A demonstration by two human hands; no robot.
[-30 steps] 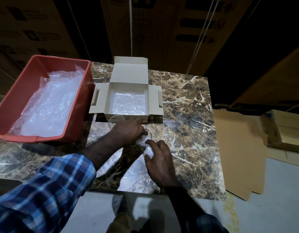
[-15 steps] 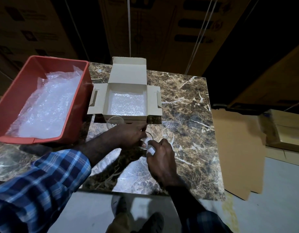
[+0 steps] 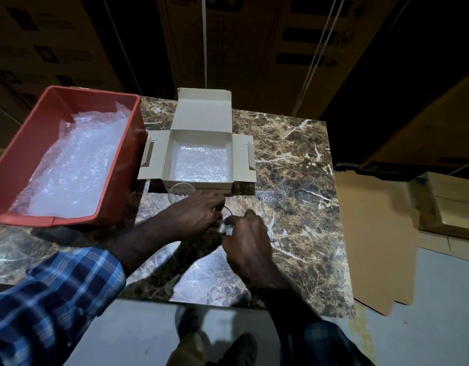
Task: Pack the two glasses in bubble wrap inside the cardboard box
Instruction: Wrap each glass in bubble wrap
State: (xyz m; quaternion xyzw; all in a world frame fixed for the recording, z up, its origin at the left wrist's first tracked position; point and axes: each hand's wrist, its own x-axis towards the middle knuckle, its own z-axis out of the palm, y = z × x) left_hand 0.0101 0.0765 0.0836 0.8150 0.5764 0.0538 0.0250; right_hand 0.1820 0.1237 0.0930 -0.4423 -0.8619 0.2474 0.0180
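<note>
1. Clear drinking glass (image 3: pixel 226 225), largely hidden between the two hands, sits low over the brown marbled stone surface (image 3: pixel 294 165), just in front of the open cardboard box (image 3: pixel 201 157).
2. The left hand (image 3: pixel 193 217) curls its grip around the glass from the left, fingers bent onto its rim.
3. The right hand (image 3: pixel 248 243) pinches the near side of the same glass, thumb and fingertips pressed together on it.
4. A second clear glass (image 3: pixel 181 192) stands upright beside the box's front wall, touched by neither hand.
5. The box flaps are spread open; a bubble wrap sheet (image 3: pixel 203 163) lines its floor.
6. A red plastic bin (image 3: pixel 25 159) of bubble wrap rests at the left.
</note>
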